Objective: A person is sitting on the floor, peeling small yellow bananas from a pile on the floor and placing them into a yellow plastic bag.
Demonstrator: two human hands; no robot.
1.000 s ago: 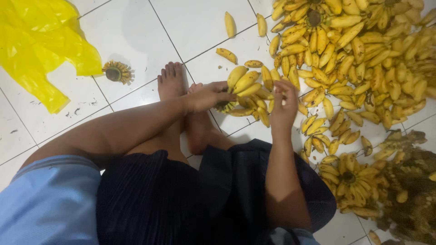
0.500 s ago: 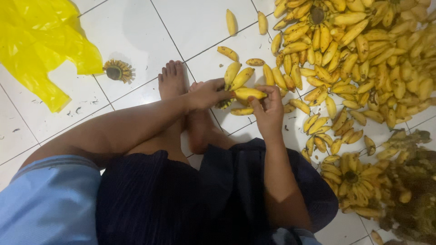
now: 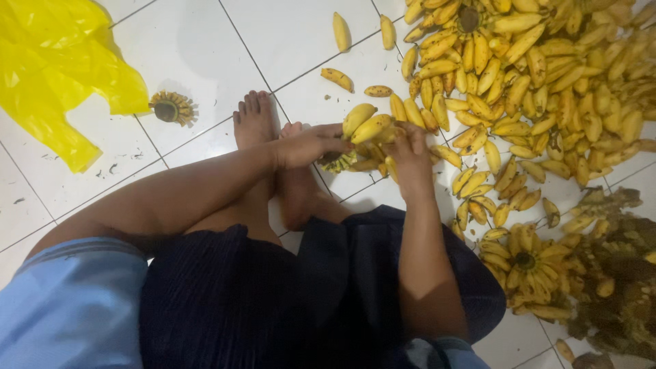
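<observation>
I sit on a white tiled floor with my bare feet (image 3: 254, 121) stretched out in front. My left hand (image 3: 311, 145) grips a small bunch of yellow bananas (image 3: 365, 128) by its stem end, just beyond my toes. My right hand (image 3: 408, 152) closes on bananas at the right side of the same bunch. Both hands touch the bunch, which rests low over the floor.
A large heap of loose yellow bananas (image 3: 540, 75) fills the upper right. A round banana cluster (image 3: 525, 263) and dark stalk waste (image 3: 618, 280) lie at the right. A yellow plastic bag (image 3: 58, 75) lies at the upper left, with a stripped stem stub (image 3: 169, 107) beside it.
My right hand has come down from the bananas farther right onto the bunch that my left hand holds. The left hand has stayed in place.
</observation>
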